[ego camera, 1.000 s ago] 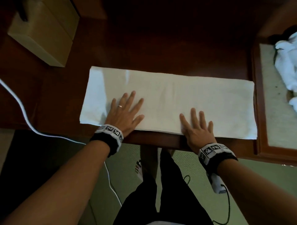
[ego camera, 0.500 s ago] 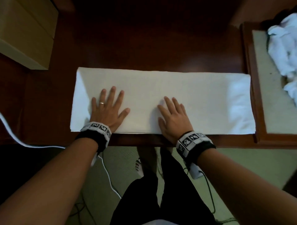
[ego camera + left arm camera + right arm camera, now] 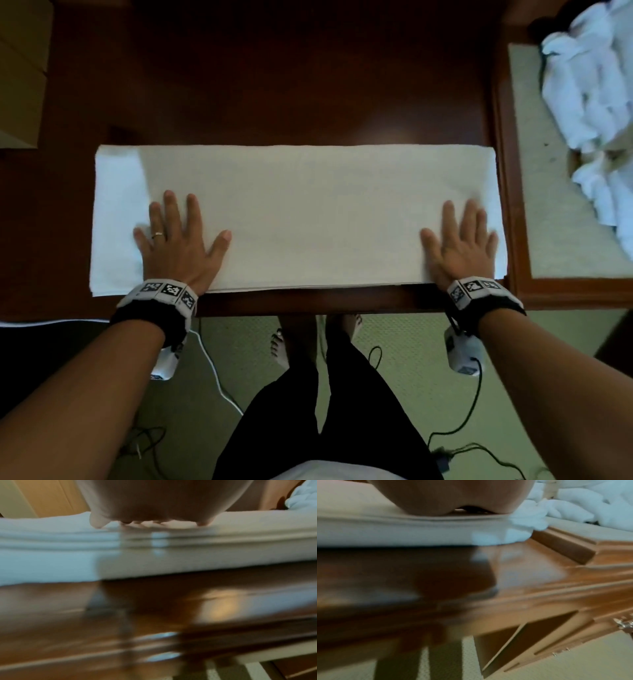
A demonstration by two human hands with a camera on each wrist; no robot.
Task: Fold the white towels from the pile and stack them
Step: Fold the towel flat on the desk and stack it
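Observation:
A white towel [image 3: 308, 219], folded into a long strip of several layers, lies flat along the near edge of the dark wooden table [image 3: 274, 85]. My left hand [image 3: 178, 240] presses flat on its left part, fingers spread and straight. Flat on the towel's right end lies my right hand [image 3: 460, 243], fingers straight too. In the left wrist view the towel [image 3: 154, 555] shows its stacked edges under the palm. The right wrist view has the towel [image 3: 402, 531] under the heel of the hand. A pile of crumpled white towels [image 3: 596, 102] lies at the far right.
The pile rests on a side table with a pale top [image 3: 541, 205] and raised wooden rim, butting against the towel's right end. A cardboard box [image 3: 20, 75] stands at the far left. Cables [image 3: 212, 370] trail on the green carpet by my feet.
My hands have slid apart along the towel: the right from the middle out to the right end, the left slightly toward the left end. The head view has shifted closer.

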